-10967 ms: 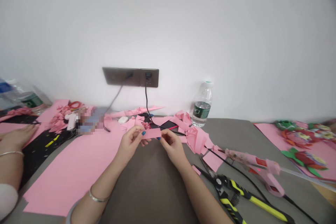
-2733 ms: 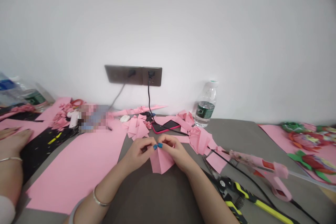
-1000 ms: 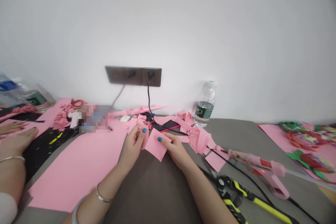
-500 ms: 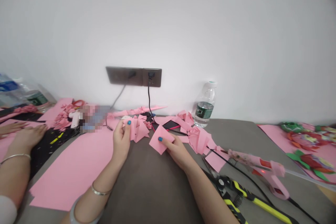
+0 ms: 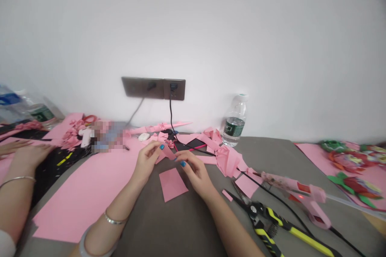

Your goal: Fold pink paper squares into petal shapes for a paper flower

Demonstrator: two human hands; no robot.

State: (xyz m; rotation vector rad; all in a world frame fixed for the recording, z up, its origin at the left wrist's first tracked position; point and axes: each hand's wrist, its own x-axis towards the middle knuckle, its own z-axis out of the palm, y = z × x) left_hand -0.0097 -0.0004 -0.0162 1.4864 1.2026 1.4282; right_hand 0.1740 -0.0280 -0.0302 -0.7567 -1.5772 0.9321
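Observation:
My left hand (image 5: 148,160) pinches a small pink paper piece (image 5: 167,152) between thumb and fingers, above the middle of the grey table (image 5: 175,229). Close to that piece's right end is my right hand (image 5: 194,170), its thumb and fingertips parted; whether they touch the paper is unclear. A pink paper square (image 5: 173,184) lies flat on the table just below and between both hands. Crumpled and folded pink paper (image 5: 227,160) sits to the right of my right hand.
Large pink sheets (image 5: 81,196) lie left. Scissors (image 5: 255,211), a pink glue gun (image 5: 304,192) and its black cord are right. A water bottle (image 5: 234,122) stands by the wall. Another person's hand (image 5: 33,154) rests far left; paper flowers (image 5: 356,184) lie far right.
The pink square has left my right hand and now lies on the table. My hands have come closer together, around the small pink piece. A small pink strip now shows by the scissors.

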